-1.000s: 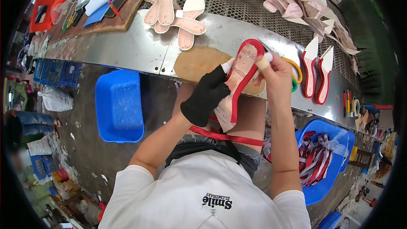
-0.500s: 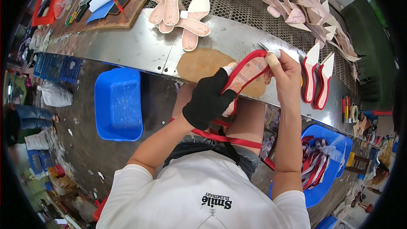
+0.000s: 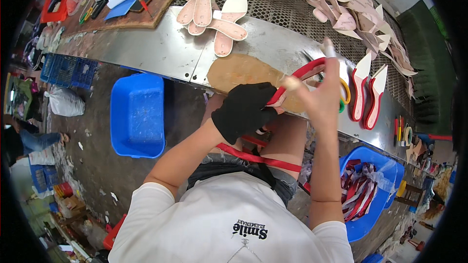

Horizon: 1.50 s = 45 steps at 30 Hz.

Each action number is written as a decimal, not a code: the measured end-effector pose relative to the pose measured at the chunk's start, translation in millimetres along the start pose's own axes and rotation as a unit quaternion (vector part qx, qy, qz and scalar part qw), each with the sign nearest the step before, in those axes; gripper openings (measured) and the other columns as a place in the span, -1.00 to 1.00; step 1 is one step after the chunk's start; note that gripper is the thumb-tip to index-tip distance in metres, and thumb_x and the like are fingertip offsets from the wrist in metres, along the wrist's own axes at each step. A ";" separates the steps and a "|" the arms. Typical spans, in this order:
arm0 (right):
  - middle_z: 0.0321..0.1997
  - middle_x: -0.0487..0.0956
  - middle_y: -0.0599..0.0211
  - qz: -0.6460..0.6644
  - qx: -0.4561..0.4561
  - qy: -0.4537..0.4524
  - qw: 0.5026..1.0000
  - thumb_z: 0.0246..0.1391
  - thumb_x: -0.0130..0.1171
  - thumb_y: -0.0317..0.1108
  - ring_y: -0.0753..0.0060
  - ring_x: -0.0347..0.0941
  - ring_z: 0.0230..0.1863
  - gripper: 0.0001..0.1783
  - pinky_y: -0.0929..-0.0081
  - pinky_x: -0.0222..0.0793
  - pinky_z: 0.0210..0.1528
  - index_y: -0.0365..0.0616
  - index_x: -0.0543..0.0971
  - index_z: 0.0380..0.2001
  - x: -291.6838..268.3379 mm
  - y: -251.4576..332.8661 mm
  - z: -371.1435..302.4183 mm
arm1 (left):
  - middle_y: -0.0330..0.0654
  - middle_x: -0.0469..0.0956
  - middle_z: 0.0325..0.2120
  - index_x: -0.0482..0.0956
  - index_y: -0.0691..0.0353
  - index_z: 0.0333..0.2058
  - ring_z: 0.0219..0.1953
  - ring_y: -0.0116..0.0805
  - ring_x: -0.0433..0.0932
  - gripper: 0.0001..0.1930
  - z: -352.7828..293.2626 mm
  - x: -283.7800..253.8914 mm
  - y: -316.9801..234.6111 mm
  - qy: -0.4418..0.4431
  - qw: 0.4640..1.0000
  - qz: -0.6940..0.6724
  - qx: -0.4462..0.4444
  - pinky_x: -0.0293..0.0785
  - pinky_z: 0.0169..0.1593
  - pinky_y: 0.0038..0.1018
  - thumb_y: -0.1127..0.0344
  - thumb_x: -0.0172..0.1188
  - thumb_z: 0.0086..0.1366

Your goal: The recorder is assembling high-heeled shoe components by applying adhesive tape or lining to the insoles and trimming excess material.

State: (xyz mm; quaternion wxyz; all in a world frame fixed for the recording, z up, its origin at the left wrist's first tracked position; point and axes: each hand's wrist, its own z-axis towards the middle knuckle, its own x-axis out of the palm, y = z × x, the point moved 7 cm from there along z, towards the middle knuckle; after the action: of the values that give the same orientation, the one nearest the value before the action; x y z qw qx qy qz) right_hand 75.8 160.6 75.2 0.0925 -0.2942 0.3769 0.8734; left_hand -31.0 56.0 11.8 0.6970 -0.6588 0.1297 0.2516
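My left hand (image 3: 246, 110), in a black glove, is closed round a shoe insole with red edging (image 3: 306, 71), tilted above the bench edge. Most of its sole face is turned from view. Beside it my right hand (image 3: 319, 95) is blurred, thumb and forefinger spread apart, with tape on the fingertips. A red strip (image 3: 258, 159) runs across my lap below the gloved hand. Right of my right hand lie scissors (image 3: 345, 91) with yellow and green handles, partly hidden. Two red-edged insoles (image 3: 359, 95) with white tips lie further right on the bench.
Several unedged insoles (image 3: 202, 9) lie at the back of the metal bench (image 3: 146, 48). A brown pad (image 3: 239, 74) rests at its front edge. Pale pieces (image 3: 336, 12) heap on the mesh. Blue tubs stand at left (image 3: 137, 117) and right (image 3: 373, 224), the right one holding strips.
My right hand has loosened from the insole's edge, its fingers spreading apart. The insole has tilted, hiding its pink face. My gloved hand has turned, its back now upward.
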 end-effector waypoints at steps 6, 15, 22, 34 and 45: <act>-0.21 0.48 0.25 0.119 0.125 0.059 0.983 -0.21 0.42 -0.17 0.54 0.40 -0.18 -0.19 0.54 0.35 -0.22 -0.31 0.36 0.11 4.8 -32.0 10.7 | 0.03 0.51 -0.50 0.49 0.26 -0.34 -0.45 -0.01 0.51 -0.70 -4.0 -4.7 -19.7 -0.043 0.992 0.099 0.072 0.40 -0.39 -0.32 0.17 0.30 0.08; -0.59 0.36 0.50 0.042 0.000 -0.003 0.999 -0.11 0.35 -0.23 0.59 0.23 -0.59 -0.47 0.61 0.19 -0.51 -0.32 0.53 -0.07 -8.9 -0.7 12.2 | -0.19 0.58 -0.44 0.53 0.32 -0.18 -0.39 -0.55 0.49 -0.68 -7.2 0.1 -2.2 0.033 0.984 -0.173 -0.040 0.45 -0.26 -0.48 0.32 0.29 0.09; -0.56 0.50 0.58 0.338 0.164 0.107 0.920 0.15 0.15 -0.29 0.82 0.28 -0.59 -0.81 0.77 0.16 -0.57 -0.19 0.62 -0.31 1.7 -59.9 21.1 | -0.26 0.58 -0.40 0.53 0.35 -0.18 -0.33 -0.59 0.44 -0.68 -13.9 1.0 6.4 0.039 0.951 -0.292 -0.092 0.42 -0.20 -0.52 0.32 0.27 0.12; -0.60 0.47 0.51 0.431 0.245 0.239 0.835 0.11 0.17 -0.35 0.75 0.31 -0.64 -0.87 0.77 0.15 -0.61 -0.20 0.57 -0.37 34.4 -30.7 -57.9 | -0.31 0.53 -0.39 0.49 0.28 -0.18 -0.35 -0.59 0.47 -0.69 -1.3 -3.5 19.9 -0.111 0.874 -0.468 -0.067 0.43 -0.27 -0.55 0.17 0.22 0.25; -0.27 0.52 0.28 0.132 -0.025 0.046 0.990 -0.16 0.33 -0.39 0.30 0.44 -0.15 -0.67 0.44 0.32 -0.11 -0.17 0.57 -0.24 -0.6 2.6 -30.0 | -0.28 0.55 -0.36 0.46 0.26 -0.07 -0.35 -0.52 0.52 -0.54 -9.0 -4.5 36.7 -0.073 0.846 -0.509 -0.140 0.46 -0.26 -0.53 0.00 0.15 0.25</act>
State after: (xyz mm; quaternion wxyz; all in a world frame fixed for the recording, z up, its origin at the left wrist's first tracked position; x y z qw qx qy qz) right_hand 88.6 137.4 60.9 -0.0480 -0.2841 0.3944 0.8726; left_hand -52.6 46.5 -18.1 0.6351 -0.7028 -0.3116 -0.0754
